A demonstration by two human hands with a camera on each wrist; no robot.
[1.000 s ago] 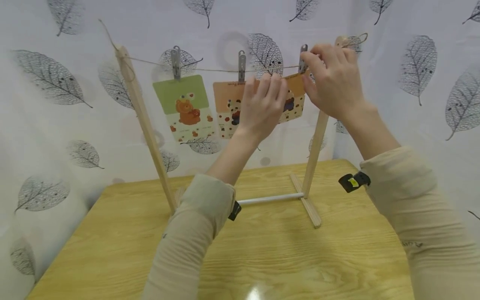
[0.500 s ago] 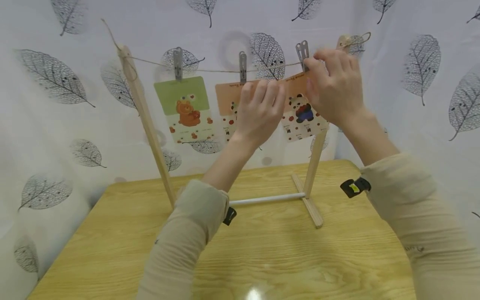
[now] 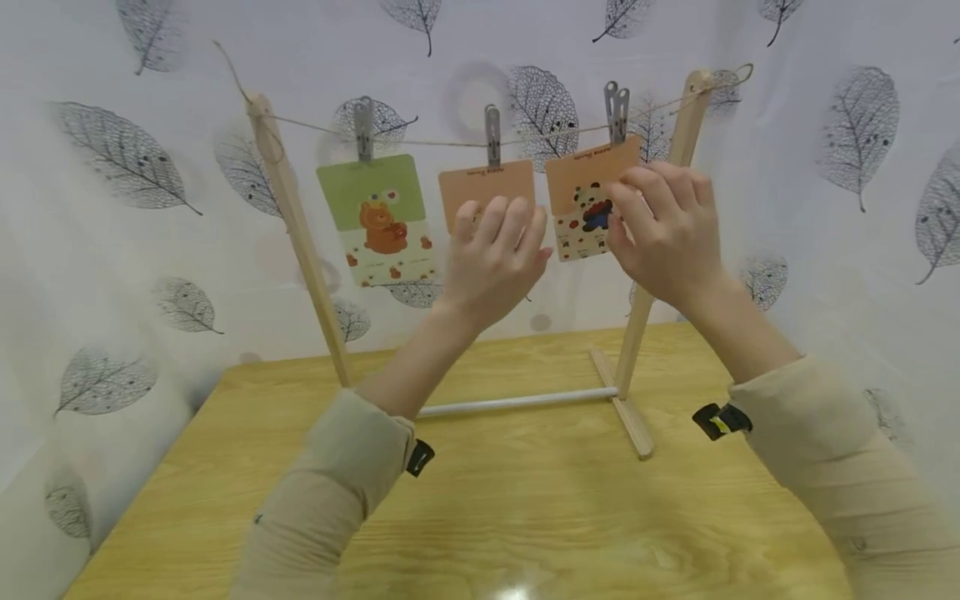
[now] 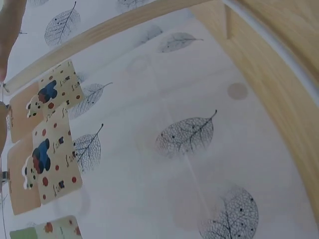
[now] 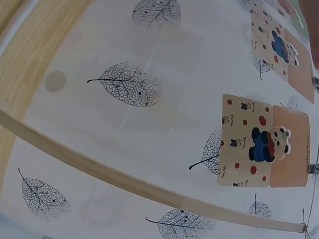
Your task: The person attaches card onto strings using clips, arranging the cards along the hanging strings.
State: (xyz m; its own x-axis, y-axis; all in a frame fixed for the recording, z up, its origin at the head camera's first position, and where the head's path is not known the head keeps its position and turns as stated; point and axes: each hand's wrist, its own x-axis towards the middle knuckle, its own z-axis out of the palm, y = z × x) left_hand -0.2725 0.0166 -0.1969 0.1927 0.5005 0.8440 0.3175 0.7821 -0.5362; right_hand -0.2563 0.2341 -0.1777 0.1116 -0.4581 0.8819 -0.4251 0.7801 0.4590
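Three cards hang from a twine line (image 3: 423,142), each under a metal clip. The left one is a green bear card (image 3: 375,204); the middle panda card (image 3: 491,179) and the right panda card (image 3: 581,192) are orange-topped. A metal clip (image 3: 617,115) holds the right card, which tilts a little. In front of the middle card, partly covering it, my left hand (image 3: 491,262) has loosely bent fingers and holds nothing. My right hand (image 3: 667,229) is beside the right card's lower right part, its fingers relaxed. The right wrist view shows the right panda card (image 5: 264,144) with no hand on it.
Wooden posts stand at the left (image 3: 296,225) and the right (image 3: 686,125), with the twine tied between their tops. A white rod (image 3: 525,402) runs low between them above the wooden table (image 3: 525,492). Behind hangs a leaf-patterned curtain (image 3: 420,50).
Both hands have let go of the right panda card and moved down from it, the left hand also leftward. The card now hangs from its clip.
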